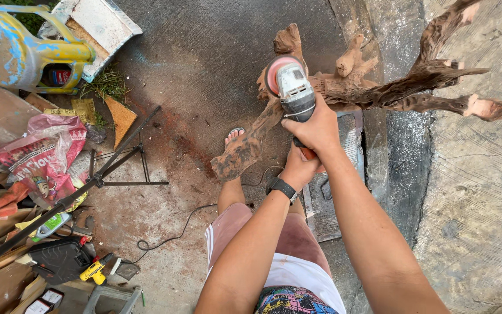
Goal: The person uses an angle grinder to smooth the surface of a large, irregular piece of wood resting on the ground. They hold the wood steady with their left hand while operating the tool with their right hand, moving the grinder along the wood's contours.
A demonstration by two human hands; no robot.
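Observation:
A gnarled piece of brown driftwood [379, 87] with several branches stretches across the upper right, one thick limb [242, 152] reaching down toward my foot. An angle grinder [292, 87] with a pink sanding disc presses against the wood near its middle. My right hand [316, 125] grips the grinder's grey body from above. My left hand [298, 168], with a black watch on the wrist, holds the rear handle just below the right hand. A black cord [187, 227] trails from the tool over the ground.
Reddish dust covers the concrete ground [204, 70]. At the left lie a black metal stand [105, 168], a red plastic bag [41, 154], a yellow and blue plastic chair [18, 49], wood scraps and a yellow drill [95, 270]. A drain grate [332, 197] lies under my arms.

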